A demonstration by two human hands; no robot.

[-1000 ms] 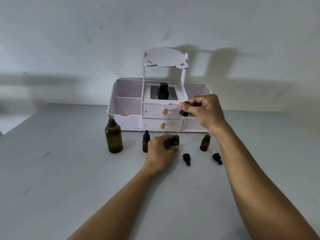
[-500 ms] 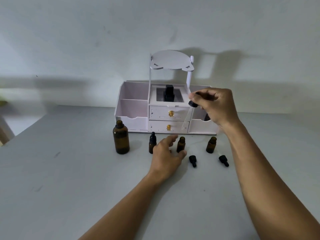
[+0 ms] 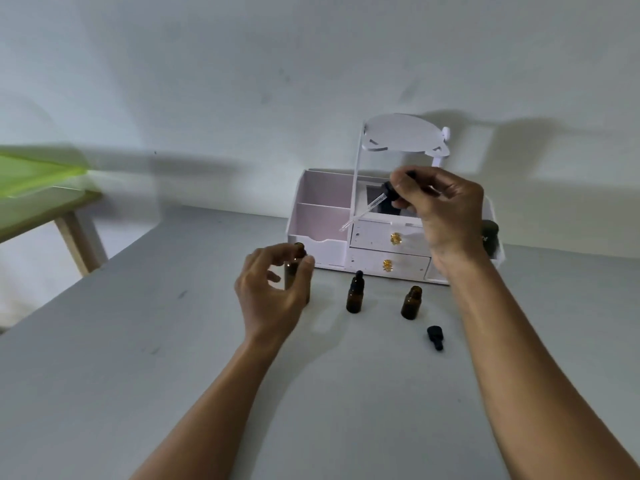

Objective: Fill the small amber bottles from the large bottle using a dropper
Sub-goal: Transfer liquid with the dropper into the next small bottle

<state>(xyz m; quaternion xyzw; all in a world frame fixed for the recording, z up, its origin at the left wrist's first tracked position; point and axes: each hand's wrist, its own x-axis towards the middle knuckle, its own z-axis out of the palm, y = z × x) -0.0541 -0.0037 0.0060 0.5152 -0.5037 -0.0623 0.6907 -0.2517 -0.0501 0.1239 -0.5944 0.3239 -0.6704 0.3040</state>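
The big bottle, just in front of the organizer's left end, is gripped round its shoulder by the left hand. It is best kept upright and steady, with its mouth left uncovered by the thumb. A capped small bottle and an open small bottle stand before the organizer's drawers. The dropper is pinched at its bulb by the right hand above those drawers. Its tip should be lowered straight into the big bottle's mouth, with the bulb squeezed first. Half a second ago the left hand was spread beside the open small bottle and the dropper was held steeper. Now it is slanted leftward.
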